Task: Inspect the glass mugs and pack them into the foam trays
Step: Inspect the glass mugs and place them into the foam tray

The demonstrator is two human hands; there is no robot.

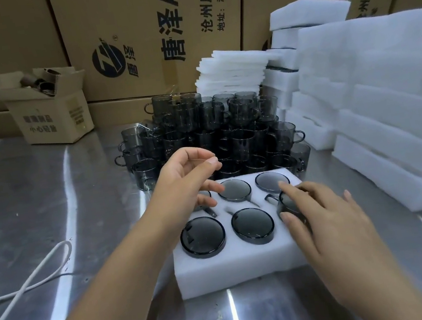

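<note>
A white foam tray (238,269) lies on the steel table in front of me with smoky grey glass mugs sunk upside down in its holes. Mug bottoms show at the back (234,190) and at the front (202,237). My right hand (322,222) rests with straight fingers on the mug (288,204) in the front right hole, pressing on it. My left hand (187,174) hovers over the back left hole with loosely bent fingers and holds nothing. Behind the tray stands a stacked pile of grey glass mugs (208,130).
Stacks of white foam trays (389,104) fill the right side, and thin foam sheets (232,73) are piled behind the mugs. Large printed cartons (142,32) line the back. A small open carton (49,108) sits at back left. A white cable (30,282) lies on the left.
</note>
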